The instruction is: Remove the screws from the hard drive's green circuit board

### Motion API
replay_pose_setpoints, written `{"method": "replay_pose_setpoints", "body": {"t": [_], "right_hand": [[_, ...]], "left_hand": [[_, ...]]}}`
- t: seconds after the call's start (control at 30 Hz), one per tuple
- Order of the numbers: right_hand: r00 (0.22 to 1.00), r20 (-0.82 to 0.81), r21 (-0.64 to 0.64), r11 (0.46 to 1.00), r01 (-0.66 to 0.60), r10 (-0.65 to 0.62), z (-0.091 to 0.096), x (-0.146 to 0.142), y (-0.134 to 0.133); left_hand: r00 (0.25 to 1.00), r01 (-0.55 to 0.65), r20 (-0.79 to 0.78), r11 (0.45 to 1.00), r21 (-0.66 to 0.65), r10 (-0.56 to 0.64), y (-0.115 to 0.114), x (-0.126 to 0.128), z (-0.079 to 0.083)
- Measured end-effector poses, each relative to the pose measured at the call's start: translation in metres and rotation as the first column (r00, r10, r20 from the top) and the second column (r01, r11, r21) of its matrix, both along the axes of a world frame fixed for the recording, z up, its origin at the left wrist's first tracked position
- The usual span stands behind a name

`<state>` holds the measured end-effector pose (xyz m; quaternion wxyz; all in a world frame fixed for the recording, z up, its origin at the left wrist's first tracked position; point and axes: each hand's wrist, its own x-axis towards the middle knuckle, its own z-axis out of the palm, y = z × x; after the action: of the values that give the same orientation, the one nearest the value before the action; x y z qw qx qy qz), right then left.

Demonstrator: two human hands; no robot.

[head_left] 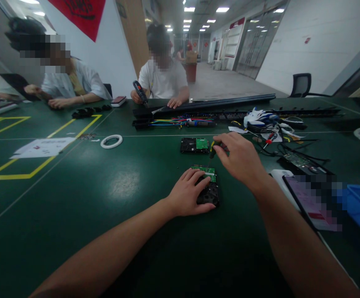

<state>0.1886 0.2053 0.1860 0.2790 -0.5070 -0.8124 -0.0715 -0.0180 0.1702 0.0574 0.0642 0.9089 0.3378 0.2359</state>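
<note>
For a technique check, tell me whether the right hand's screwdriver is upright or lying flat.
The screwdriver is roughly upright: the right hand holds its handle above the nearer green board, shaft pointing down. Tip contact: cannot tell.

Nothing was legible: neither the black brushwork on the red, pointed wall sign [85, 21] nor the print on the white paper sheet [43, 148] across the green tabletop [71, 207].

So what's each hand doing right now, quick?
Left hand: open, resting on the nearer hard drive.
Right hand: closed, holding a screwdriver.
</note>
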Motion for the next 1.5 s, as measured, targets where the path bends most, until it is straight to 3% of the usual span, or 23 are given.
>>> {"method": "replay_pose_setpoints", "body": {"t": [0.3, 1.1, 1.5], "right_hand": [[0.996, -0.09, -0.03, 1.0, 0.008, -0.011, -0.0018, -0.0014, 0.0033], [0.998, -0.053, 0.044, 0.999, -0.024, 0.027, -0.0045, 0.0028, 0.0047], [0.998, -0.064, -0.009, 1.0, 0.005, -0.006, 0.0002, 0.0015, 0.0031]], "left_hand": [[1.0, 0.006, 0.011, 1.0, 0.003, -0.006, 0.0004, 0.0004, -0.0016], [1.0, 0.008, -0.01, 1.0, 0.016, -0.008, 0.0005, -0.0001, -0.0009], [1.0, 0.007, 0.003, 1.0, 0.019, -0.007, 0.0008, -0.0001, -0.0023]]}}
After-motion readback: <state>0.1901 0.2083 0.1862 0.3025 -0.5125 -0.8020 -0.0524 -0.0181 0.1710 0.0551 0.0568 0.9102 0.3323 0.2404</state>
